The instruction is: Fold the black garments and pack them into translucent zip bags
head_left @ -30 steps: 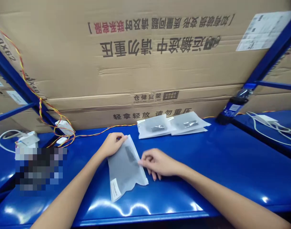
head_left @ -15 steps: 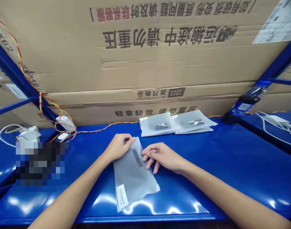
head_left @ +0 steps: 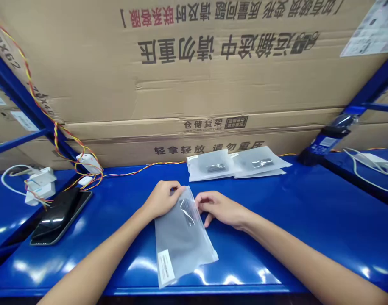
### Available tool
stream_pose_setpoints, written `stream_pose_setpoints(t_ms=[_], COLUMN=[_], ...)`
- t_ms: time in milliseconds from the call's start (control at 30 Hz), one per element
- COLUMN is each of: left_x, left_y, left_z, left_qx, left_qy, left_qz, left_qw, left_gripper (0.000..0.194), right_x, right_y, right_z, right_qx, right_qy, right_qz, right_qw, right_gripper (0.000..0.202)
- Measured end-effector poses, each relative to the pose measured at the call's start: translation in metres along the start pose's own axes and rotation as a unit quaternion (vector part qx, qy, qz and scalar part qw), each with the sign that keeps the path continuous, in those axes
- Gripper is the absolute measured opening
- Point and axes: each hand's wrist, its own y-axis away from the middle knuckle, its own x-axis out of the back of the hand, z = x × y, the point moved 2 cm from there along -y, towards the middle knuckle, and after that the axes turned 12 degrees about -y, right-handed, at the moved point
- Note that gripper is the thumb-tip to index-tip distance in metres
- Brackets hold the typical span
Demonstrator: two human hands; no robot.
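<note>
Left hand (head_left: 165, 198) pinches the frosted bag (head_left: 184, 241) by its top corner; right hand (head_left: 221, 208) meets the facing edge, grip unclear. It's between them on the blue shelf (head_left: 133, 180): best hold that corner firm, edge straight.

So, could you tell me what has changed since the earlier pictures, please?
The held bag has slid towards the front edge of the blue shelf and slightly right. The right hand has moved further up the bag's side, towards its top corner. The left hand keeps its grip near the top; the back bags and bottle stayed put.
</note>
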Motion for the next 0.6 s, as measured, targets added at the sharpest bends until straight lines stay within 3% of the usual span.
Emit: stream_pose_setpoints(t_ms=[200,267,433,500,600], left_x=[-0.005,-0.007,-0.009,-0.009,-0.01], left_y=[0.004,0.007,0.015,0.016,0.016], left_z=[0.009,0.016,0.032,0.033,0.028], left_qx=[-0.002,-0.001,-0.015,-0.018,-0.022], left_qy=[-0.003,-0.005,-0.011,-0.017,-0.038], left_qz=[0.015,0.029,0.053,0.059,0.058], left_qw=[1.0,1.0,0.998,0.998,0.997], left_gripper=[0.039,0.037,0.036,0.036,0.037], right_x=[-0.008,-0.012,-0.023,-0.026,-0.027], right_y=[0.004,0.003,0.007,0.01,0.013], right_z=[0.004,0.005,-0.001,-0.002,0.0], right_qx=[-0.048,-0.034,0.102,0.126,0.132], right_qy=[0.026,0.06,0.154,0.192,0.167], right_qz=[-0.031,-0.033,-0.023,-0.018,-0.036], right_qw=[0.998,0.997,0.982,0.973,0.976], right_gripper=[0.054,0.052,0.03,0.023,0.03])
